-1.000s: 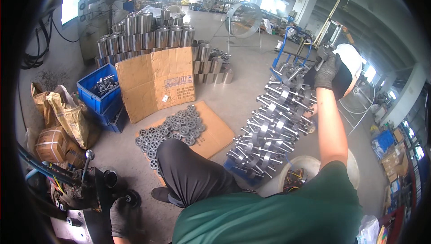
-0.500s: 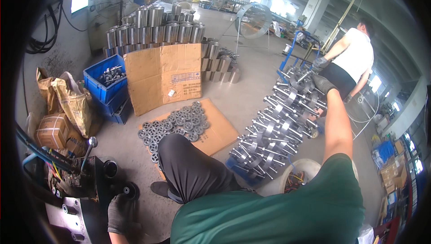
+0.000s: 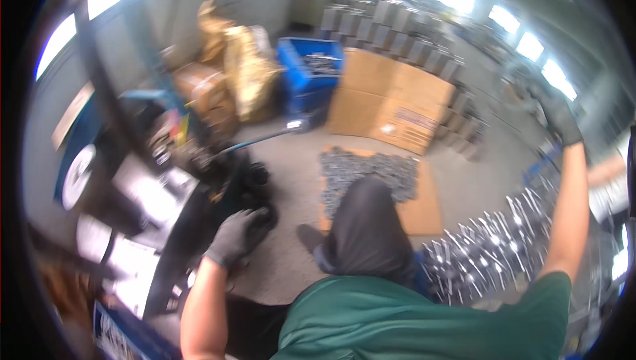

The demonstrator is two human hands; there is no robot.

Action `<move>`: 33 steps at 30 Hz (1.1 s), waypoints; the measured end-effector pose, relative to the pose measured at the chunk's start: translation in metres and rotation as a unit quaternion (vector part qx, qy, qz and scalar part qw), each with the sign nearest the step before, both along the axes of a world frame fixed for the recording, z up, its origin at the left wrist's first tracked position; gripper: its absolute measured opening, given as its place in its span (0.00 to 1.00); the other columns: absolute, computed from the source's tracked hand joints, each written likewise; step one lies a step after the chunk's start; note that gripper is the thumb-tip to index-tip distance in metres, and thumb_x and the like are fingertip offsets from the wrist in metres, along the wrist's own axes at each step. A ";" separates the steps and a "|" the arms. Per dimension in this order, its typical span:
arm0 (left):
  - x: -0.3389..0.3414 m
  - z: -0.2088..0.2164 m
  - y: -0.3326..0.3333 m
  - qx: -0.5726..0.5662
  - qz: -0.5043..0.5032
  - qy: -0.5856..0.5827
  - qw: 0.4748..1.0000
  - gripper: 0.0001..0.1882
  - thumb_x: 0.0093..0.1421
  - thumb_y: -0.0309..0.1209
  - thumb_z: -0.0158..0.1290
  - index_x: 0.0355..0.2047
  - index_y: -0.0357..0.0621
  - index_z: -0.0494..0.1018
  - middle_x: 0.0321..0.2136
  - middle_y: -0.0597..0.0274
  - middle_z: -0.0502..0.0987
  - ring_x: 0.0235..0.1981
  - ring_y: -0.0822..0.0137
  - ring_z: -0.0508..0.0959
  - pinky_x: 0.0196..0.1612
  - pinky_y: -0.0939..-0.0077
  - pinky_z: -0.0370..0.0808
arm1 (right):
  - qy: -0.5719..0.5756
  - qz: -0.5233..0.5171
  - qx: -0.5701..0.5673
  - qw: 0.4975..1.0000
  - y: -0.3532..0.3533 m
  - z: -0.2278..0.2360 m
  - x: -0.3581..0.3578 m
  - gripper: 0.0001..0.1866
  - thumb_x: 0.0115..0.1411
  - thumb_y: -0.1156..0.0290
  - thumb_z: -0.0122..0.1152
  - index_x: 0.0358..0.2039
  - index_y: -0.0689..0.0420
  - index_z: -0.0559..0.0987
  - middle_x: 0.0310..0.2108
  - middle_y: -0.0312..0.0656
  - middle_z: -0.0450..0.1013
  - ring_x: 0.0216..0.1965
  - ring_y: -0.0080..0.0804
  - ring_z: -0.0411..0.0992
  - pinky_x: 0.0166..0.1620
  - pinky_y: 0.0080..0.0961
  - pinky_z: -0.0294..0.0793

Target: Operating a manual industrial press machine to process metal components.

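My left hand (image 3: pixel 235 235), in a grey glove, is curled against a dark round part (image 3: pixel 268 217) on the machine at my left. Its fingers look closed on the rim, though blur softens them. My right arm reaches far out to the right. The gloved right hand (image 3: pixel 560 113) is raised and closed on a grey metal part (image 3: pixel 522 83), whose exact kind is smeared by motion. Below that arm lies a large pile of metal parts with long shiny bolts (image 3: pixel 493 250).
Grey spoked wheels (image 3: pixel 351 178) lie on flat cardboard (image 3: pixel 427 207) before my knee. A cardboard sheet (image 3: pixel 361 91) stands behind them, beside blue bins (image 3: pixel 298 85). A lever (image 3: pixel 265 138) sticks out from the machine (image 3: pixel 156 207). Metal cylinders (image 3: pixel 381 35) are stacked farther back.
My view has swung left, so the scene has shifted right. My right hand has lifted off the bolt pile with a metal part. The left hand stays at the dark round part.
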State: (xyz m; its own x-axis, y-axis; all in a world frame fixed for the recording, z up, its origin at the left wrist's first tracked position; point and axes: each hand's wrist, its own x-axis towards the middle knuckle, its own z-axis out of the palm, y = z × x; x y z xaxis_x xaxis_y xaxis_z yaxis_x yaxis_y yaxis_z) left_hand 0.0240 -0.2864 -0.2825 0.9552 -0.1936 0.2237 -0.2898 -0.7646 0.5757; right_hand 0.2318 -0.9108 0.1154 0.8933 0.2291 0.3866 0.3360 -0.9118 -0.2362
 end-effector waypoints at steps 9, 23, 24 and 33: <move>-0.081 0.058 0.033 -0.005 0.135 -0.273 0.952 0.16 0.58 0.31 0.66 0.46 0.46 0.79 0.35 0.54 0.80 0.37 0.48 0.81 0.43 0.55 0.78 | 0.233 0.470 -0.249 0.814 0.337 -0.210 0.005 0.18 0.61 0.66 0.65 0.50 0.58 0.85 0.45 0.51 0.83 0.46 0.49 0.81 0.51 0.41 0.80; -0.510 -0.241 -0.083 -0.263 0.852 -0.050 0.449 0.20 0.68 0.40 0.60 0.50 0.35 0.80 0.42 0.48 0.85 0.47 0.56 0.84 0.53 0.63 0.78 | 0.380 0.542 -0.396 0.636 0.637 -0.494 0.011 0.24 0.65 0.57 0.67 0.51 0.65 0.83 0.41 0.48 0.83 0.42 0.34 0.80 0.44 0.33 0.80; -0.516 -0.265 -0.121 -0.277 0.881 0.042 0.380 0.21 0.66 0.42 0.58 0.50 0.37 0.82 0.47 0.43 0.85 0.50 0.51 0.85 0.55 0.57 0.78 | 0.363 0.517 -0.448 0.633 0.640 -0.494 0.009 0.24 0.64 0.56 0.68 0.51 0.64 0.84 0.42 0.48 0.84 0.45 0.35 0.80 0.46 0.33 0.80; -0.474 -0.342 -0.386 -0.328 0.771 0.436 0.330 0.25 0.62 0.44 0.55 0.54 0.41 0.80 0.56 0.41 0.81 0.55 0.39 0.81 0.61 0.52 0.78 | 0.149 0.766 -0.410 0.472 0.690 -0.574 0.054 0.22 0.69 0.74 0.56 0.62 0.54 0.80 0.64 0.57 0.72 0.67 0.53 0.69 0.71 0.41 0.66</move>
